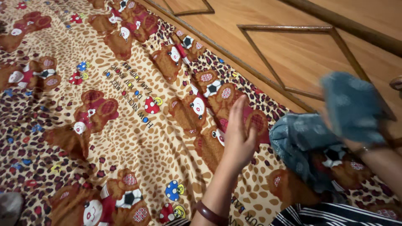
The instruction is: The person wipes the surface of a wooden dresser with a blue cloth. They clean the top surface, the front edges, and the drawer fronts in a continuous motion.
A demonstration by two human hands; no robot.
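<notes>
A teddy-bear print bedsheet point(104, 138) lay beside a wooden panel point(293, 50). Your left hand point(238, 134) rested flat on it, fingers straight, holding nothing. Your right hand point(356, 125), blurred, was closed on teal patterned cloth point(305, 138) trailing onto the sheet.

Bed against wood panel.
Bedsheet point(104, 125) in leopard-spot teddy-bear print; headboard point(293, 46) light wood with raised diamond trim, warm light.

— Where's the left hand point(239, 138)?
— Flat on the teddy-bear bedsheet point(125, 125), fingers pointing far.
— And the right hand point(356, 125)?
— Right side, blurred, gripping blue-grey patterned cloth point(305, 138) beside the wooden headboard point(293, 46).
</notes>
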